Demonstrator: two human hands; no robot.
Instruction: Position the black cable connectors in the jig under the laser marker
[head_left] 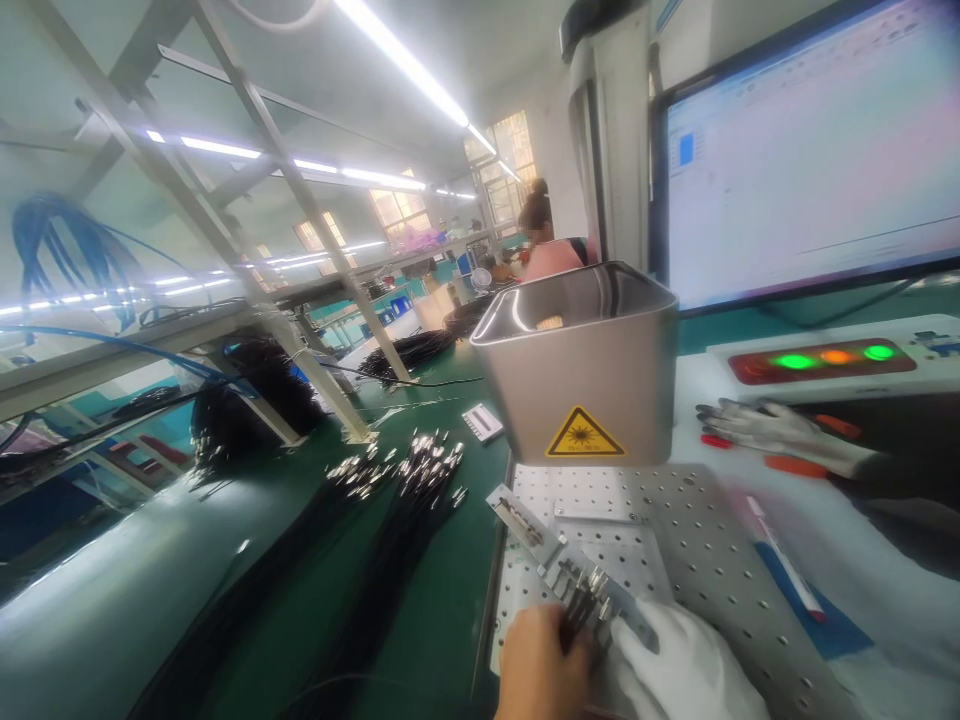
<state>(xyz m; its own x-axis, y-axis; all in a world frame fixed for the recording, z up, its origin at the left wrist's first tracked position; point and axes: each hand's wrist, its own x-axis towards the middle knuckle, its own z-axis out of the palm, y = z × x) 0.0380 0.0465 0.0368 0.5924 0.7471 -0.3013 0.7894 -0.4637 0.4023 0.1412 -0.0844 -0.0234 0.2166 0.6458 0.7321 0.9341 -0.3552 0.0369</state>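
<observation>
— nearest the lens: bare left hand [536,665] at the bottom edge, fingers curled round a small bunch of black cables [577,605].
— clenched, then?
— grasping the bunch just behind the metal plugs, yes. gloved right hand [679,665] just beside it, touching the same bunch from the other side; hard to tell whether closed on it or only steadying.
— and the plugs?
— lying on the jig [540,545], a narrow metal strip on the perforated plate [675,520], directly ahead of both hands.
— long axis?
— strip running diagonally, far end up and left, near end down and right toward the glove. cable ends pointing up and away from the hands, roughly across the strip.
— nearer hand?
— left slightly nearer the plug ends; right nearer the strip's lower end.
— above all that?
— laser hood [577,360] with a yellow warning sticker, hanging over the far part of the plate, well apart from the hands.
— elsewhere?
— more cables [405,480] with shiny ends heaped on the green bench [450,600] to the left. screen [810,150] at upper right, lamp box [825,358] with green and orange lights below it, spare glove [772,430] and a pen [784,560] on the right. another person [544,245] seated far back.
</observation>
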